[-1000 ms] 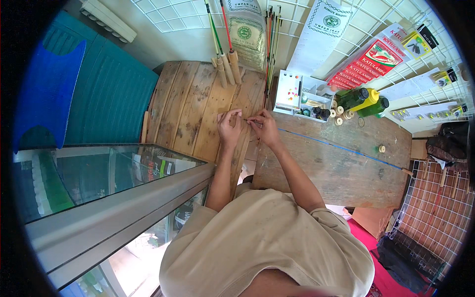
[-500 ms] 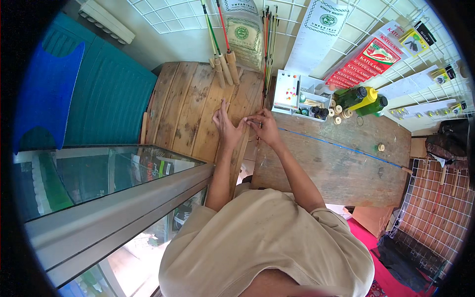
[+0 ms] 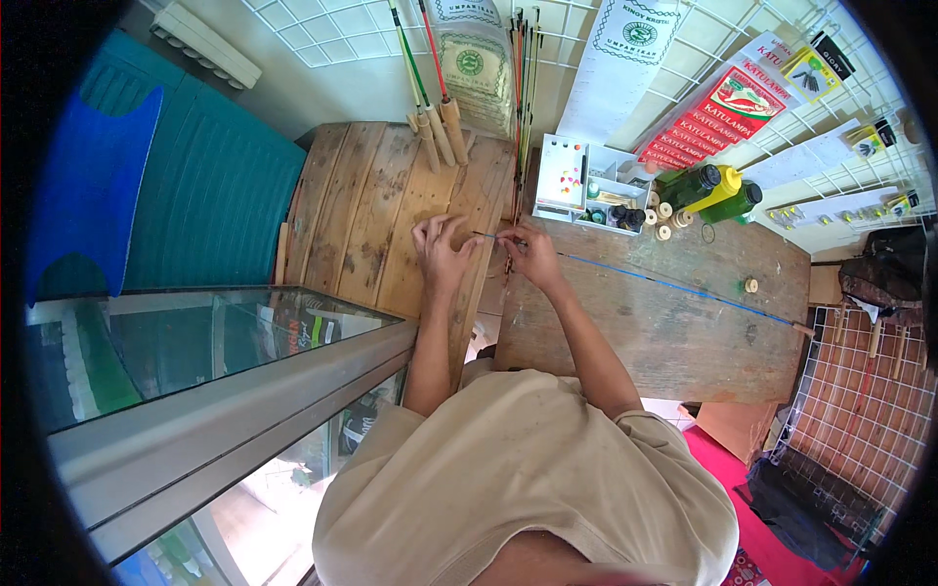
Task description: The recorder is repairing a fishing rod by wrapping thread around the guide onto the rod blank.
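A thin blue fishing rod (image 3: 650, 278) lies slantwise over the right-hand tabletop, its cork handle (image 3: 803, 330) at the far right edge. My right hand (image 3: 532, 256) pinches the rod close to its slim end, over the gap between the two tabletops. That dark tip pokes out leftward past my right fingers. Just left of it is my left hand (image 3: 445, 256), above the wooden planks, its fingers bent and spread with thumb and forefinger apart around the tip's end. Whether a fine thread runs between the hands is too small to see.
Cork-handled rods (image 3: 440, 135) stand at the back of the planked table (image 3: 366, 210). A white compartment box (image 3: 559, 210), wooden spools (image 3: 664, 232) and bottles (image 3: 725, 190) sit on the right tabletop (image 3: 635, 342). A framed glass case (image 3: 244, 386) is at left.
My left hand has drawn back a little to the left from my right fingers, and its raised forefinger has bent. The rod's dark tip now shows between the hands.
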